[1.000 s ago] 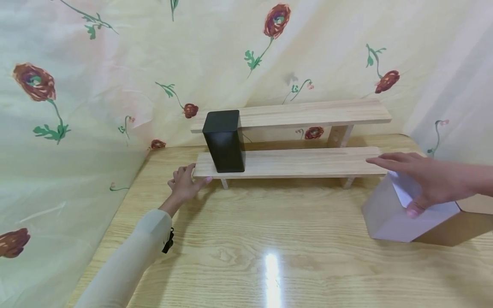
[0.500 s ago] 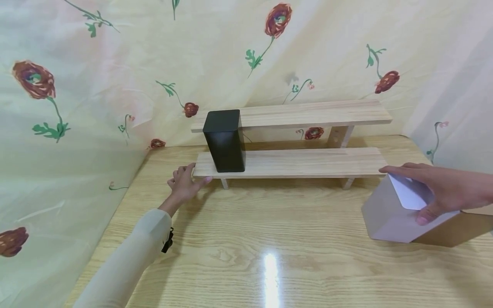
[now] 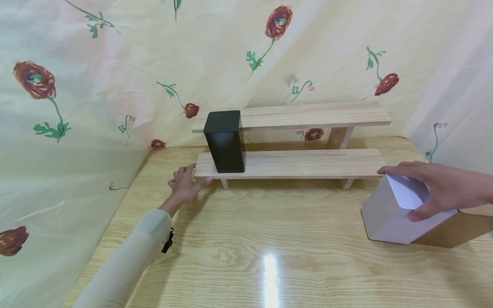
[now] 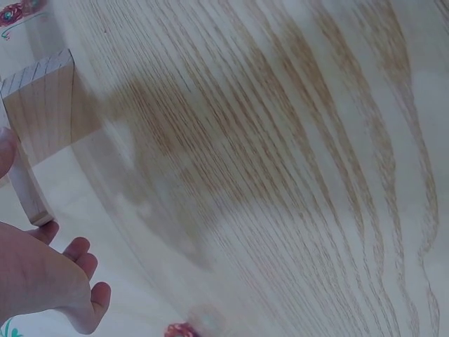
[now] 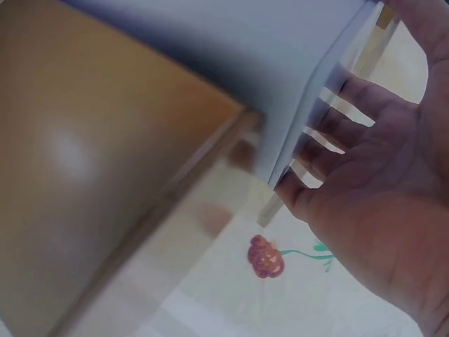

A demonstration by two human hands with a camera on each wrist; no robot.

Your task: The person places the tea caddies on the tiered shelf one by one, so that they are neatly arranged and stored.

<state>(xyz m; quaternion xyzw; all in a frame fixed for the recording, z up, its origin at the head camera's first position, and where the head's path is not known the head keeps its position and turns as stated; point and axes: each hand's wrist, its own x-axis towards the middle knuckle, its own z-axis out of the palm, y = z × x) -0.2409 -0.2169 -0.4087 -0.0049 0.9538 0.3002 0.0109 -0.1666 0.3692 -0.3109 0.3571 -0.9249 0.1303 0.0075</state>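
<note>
My left hand holds the left end of a two-tier wooden shelf, thumb at the front edge of the lower board and a finger at its end. In the left wrist view, fingertips touch the board's tip. At the right, my right hand grips a white box from above, thumb on the near face and fingers at the far side. The right wrist view has those fingers bent against the white box. A tall black box stands upright on the lower board's left part.
Right beside the white box is a brown cardboard-coloured box, partly covered by the right arm. Everything stands on a light wood-grain table. Flower-patterned cloth hangs behind and along both sides.
My right hand has come down from above the white box and closed on it. The white box has shifted very slightly left. My left hand and the black box stay put.
</note>
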